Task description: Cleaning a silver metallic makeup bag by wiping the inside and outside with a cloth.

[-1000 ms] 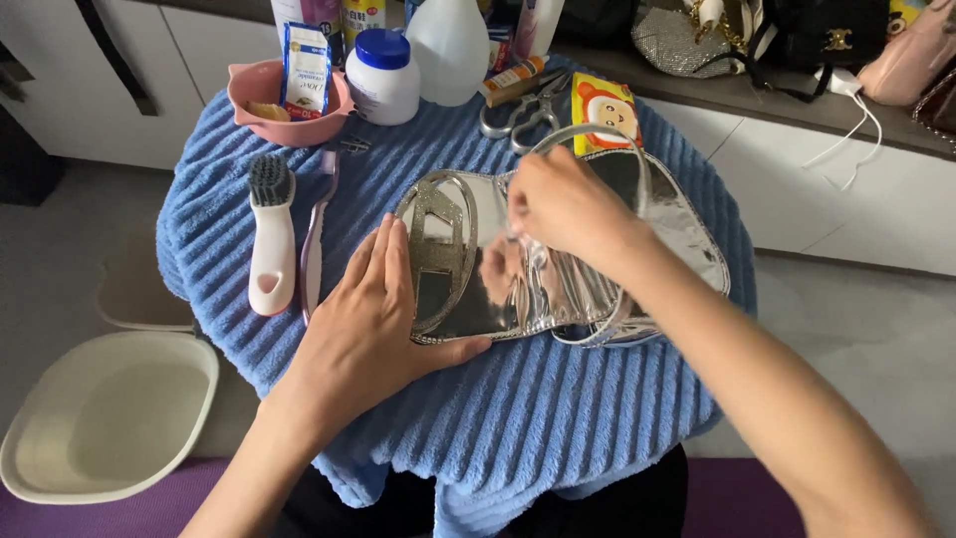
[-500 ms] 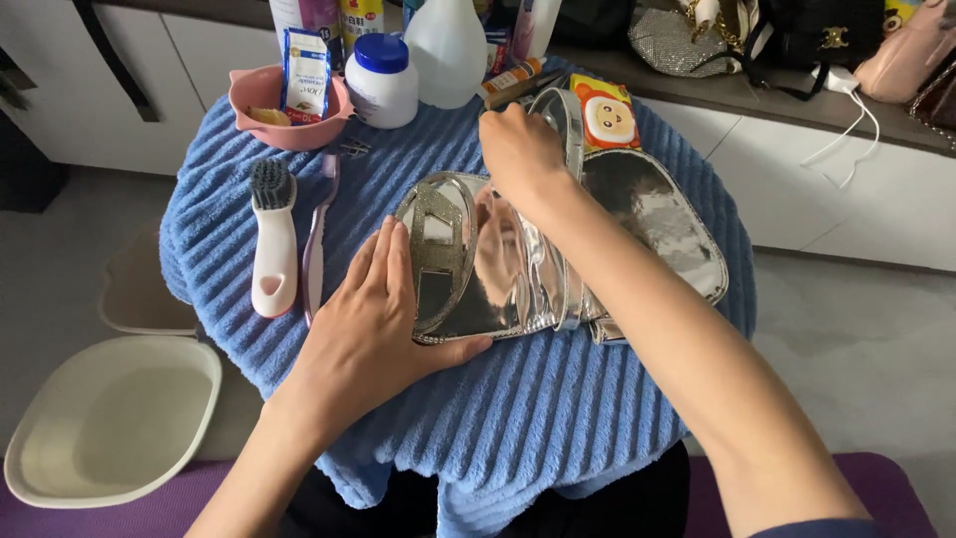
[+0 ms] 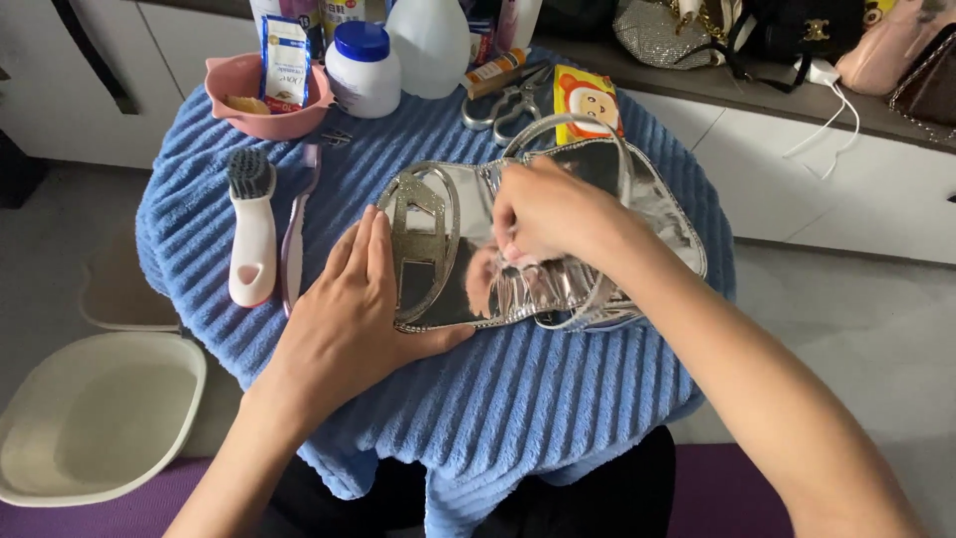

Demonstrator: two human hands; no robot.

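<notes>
1. The silver bag (image 3: 597,214) lies flat in the middle of the round tabletop, on a blue ribbed towel (image 3: 518,399). It is shiny like a mirror. Its front flap has a big glittery oval badge (image 3: 423,244).
2. Only the head view shows this moment. The left hand (image 3: 349,324) lies flat and open on the towel at 9 o'clock from the bag. Its fingers touch the badge edge and its thumb lies along the bag's bottom edge.
3. The right hand (image 3: 543,209) sits on the middle of the bag with its fingers curled together. They seem to pinch something small against the shiny side, but I cannot tell what.
4. The bag's thin silver handle (image 3: 573,125) loops up at 12 o'clock, just over the right hand.
5. A white brush (image 3: 251,234) with dark bristles lies at 9 o'clock, well left of the bag. A pink toothbrush (image 3: 296,234) lies just beside it.
6. A pink bowl (image 3: 261,100) is at 11 o'clock, with a white jar with a blue lid (image 3: 362,70) next to it.
7. Scissors (image 3: 503,100) and a yellow packet (image 3: 588,100) lie at 12 o'clock, near the handle.
8. A cream basin (image 3: 95,418) sits on the floor at 8 o'clock.
</notes>
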